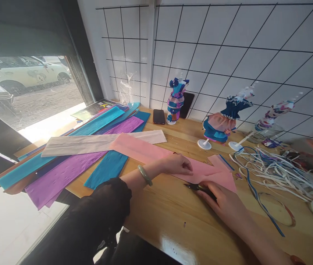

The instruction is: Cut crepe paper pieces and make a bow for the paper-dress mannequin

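A long strip of pink crepe paper lies slantwise across the wooden table. My left hand, with a green bangle on the wrist, has its fingers curled together on the strip's near edge. To its right, my right hand is closed around black-handled snips, whose tips point left just below the pink paper. The fingers partly hide the handles, and I cannot tell whether the blades touch the paper. A small folded pink piece with a blue edge rests beyond the strip's right end.
Purple, teal and off-white paper strips pile up at left. Paper-dressed mannequin figures and a phone stand or lie by the tiled wall. Tangled white and blue strips spread at right.
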Demonstrator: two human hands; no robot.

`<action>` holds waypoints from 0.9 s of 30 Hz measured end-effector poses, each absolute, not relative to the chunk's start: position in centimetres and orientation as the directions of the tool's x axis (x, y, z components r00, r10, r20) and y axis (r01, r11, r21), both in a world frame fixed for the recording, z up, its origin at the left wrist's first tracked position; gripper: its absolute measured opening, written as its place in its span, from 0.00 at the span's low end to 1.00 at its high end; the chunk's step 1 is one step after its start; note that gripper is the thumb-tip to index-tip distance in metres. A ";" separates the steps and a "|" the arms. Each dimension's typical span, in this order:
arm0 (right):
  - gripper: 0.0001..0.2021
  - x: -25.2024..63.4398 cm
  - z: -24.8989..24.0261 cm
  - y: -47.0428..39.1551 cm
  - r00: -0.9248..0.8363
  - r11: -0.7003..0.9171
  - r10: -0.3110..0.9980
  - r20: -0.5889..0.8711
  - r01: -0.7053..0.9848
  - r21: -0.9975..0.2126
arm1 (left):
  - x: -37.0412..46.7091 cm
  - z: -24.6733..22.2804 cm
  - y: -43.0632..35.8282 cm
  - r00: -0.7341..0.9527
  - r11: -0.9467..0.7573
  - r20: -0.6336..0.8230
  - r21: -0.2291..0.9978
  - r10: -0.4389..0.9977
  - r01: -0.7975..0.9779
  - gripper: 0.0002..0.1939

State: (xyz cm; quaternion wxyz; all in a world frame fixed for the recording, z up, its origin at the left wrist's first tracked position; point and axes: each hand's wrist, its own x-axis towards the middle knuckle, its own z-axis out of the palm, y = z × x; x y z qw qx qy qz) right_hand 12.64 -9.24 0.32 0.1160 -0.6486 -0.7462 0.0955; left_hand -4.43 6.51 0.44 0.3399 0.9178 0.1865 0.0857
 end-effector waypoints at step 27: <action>0.17 11.6 0.3 -7.7 -0.154 0.152 0.988 0.018 0.938 -0.313 | -8.8 0.1 8.2 0.879 -0.731 0.043 0.575 0.475 0.367 0.08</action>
